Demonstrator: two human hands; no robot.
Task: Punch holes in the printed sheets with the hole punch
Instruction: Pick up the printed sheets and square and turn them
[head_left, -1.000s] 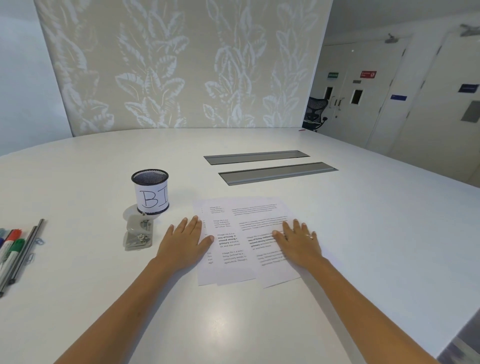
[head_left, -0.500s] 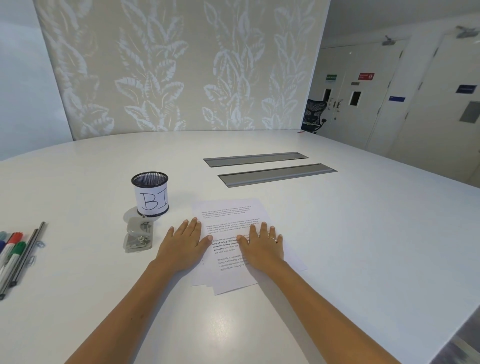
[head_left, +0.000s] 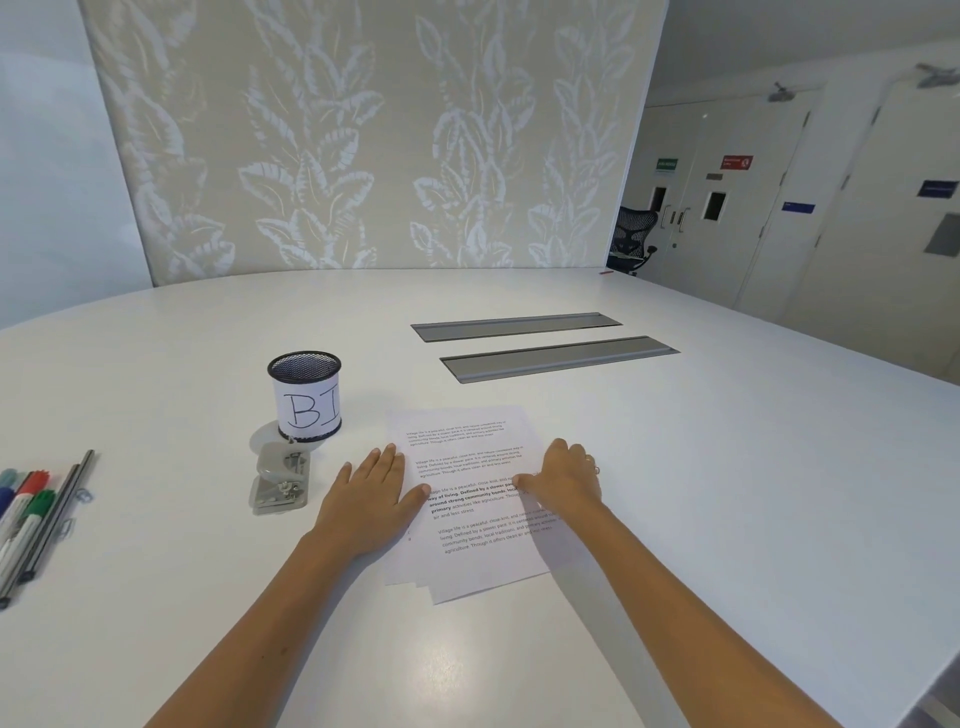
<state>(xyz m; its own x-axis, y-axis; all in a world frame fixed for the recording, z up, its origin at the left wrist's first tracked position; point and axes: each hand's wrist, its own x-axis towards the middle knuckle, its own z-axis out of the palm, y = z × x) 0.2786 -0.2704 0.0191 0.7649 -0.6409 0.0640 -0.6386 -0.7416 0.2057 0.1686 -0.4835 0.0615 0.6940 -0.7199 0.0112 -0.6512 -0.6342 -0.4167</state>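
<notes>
A loose stack of printed sheets (head_left: 467, 457) lies on the white table in front of me, its lower edges fanned out unevenly. My left hand (head_left: 371, 501) rests flat on the stack's left edge, fingers apart. My right hand (head_left: 563, 480) lies on the right part of the stack, fingers curled against the paper. A grey metal hole punch (head_left: 279, 483) sits to the left of my left hand, apart from it and untouched.
A black mesh pen cup (head_left: 305, 396) labelled "BI" stands just behind the punch. Markers and pens (head_left: 31, 519) lie at the table's left edge. Two grey cable hatches (head_left: 545, 343) are set into the white table (head_left: 727, 493) beyond the sheets.
My right hand swept left across the sheets, gathering the spread pages into one stack, then shifted back to the stack's right side. My left hand stayed on the left edge.
</notes>
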